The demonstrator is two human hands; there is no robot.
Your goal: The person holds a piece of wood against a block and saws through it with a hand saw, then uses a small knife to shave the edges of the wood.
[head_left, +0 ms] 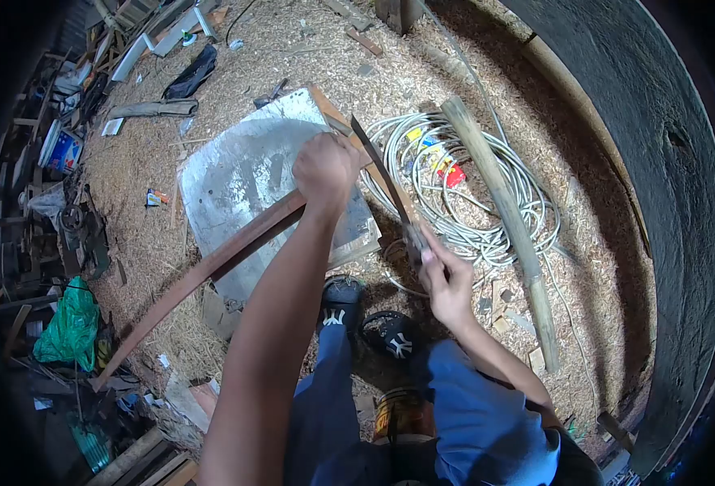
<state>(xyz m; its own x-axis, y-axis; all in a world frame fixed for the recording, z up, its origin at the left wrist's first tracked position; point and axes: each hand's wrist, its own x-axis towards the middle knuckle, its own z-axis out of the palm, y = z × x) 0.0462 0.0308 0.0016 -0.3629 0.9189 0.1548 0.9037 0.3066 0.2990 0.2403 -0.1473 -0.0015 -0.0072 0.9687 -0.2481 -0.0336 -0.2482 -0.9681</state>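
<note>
My left hand (325,168) is closed in a fist around a long reddish-brown wooden strip (212,257). The strip slants from the lower left up across a worn, metal-faced board (236,174), and its end shows just past my knuckles. In my right hand (449,287) is the handle of a long-bladed knife (383,172), its dark narrow blade pointing up and away. The blade crosses close by the strip's end, right of my left fist. Along the board's right edge runs a light wooden piece (325,105), partly hidden behind the blade.
A loose coil of pale cable (487,235) lies right of the board, with a round wooden pole (499,190) over it. Wood shavings cover the ground. Scrap wood, a green plastic bag (70,324) and a bucket (62,147) line the left. A dark curved wall (657,130) bounds the right.
</note>
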